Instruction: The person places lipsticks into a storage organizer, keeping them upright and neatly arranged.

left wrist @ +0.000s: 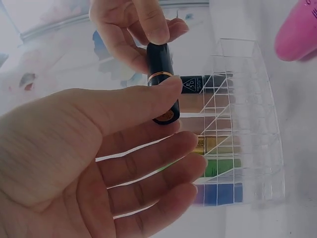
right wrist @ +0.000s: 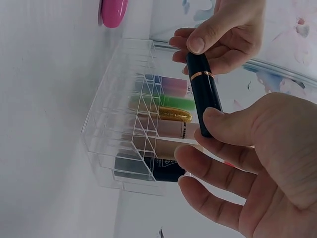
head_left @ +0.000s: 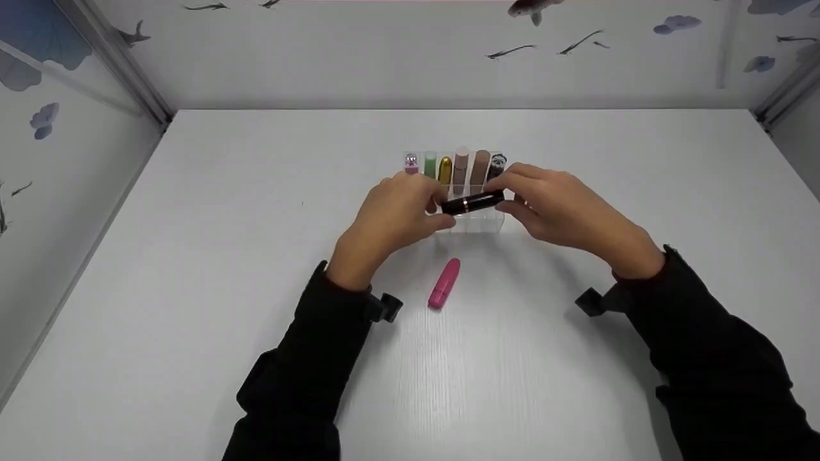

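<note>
A black lipstick tube [head_left: 473, 203] with a thin gold band is held nearly level above a clear lipstick organizer [head_left: 492, 224]. My left hand [head_left: 400, 208] pinches one end between thumb and forefinger. At the other end, the thumb and fingers of my right hand [head_left: 564, 205] pinch it. Both wrist views show the lipstick tube [left wrist: 161, 64] [right wrist: 202, 91] closed, with a hand at each end. Several tubes stand in the organizer's back row, among them a green tube [head_left: 430, 165], a gold tube [head_left: 445, 169] and a brown tube [head_left: 480, 169]. The hands partly cover the organizer.
A pink tube [head_left: 444, 285] lies on the white table [head_left: 211, 288] in front of the organizer, between the forearms. White panels with fish and flower prints [head_left: 384, 57] border the table at the back and sides.
</note>
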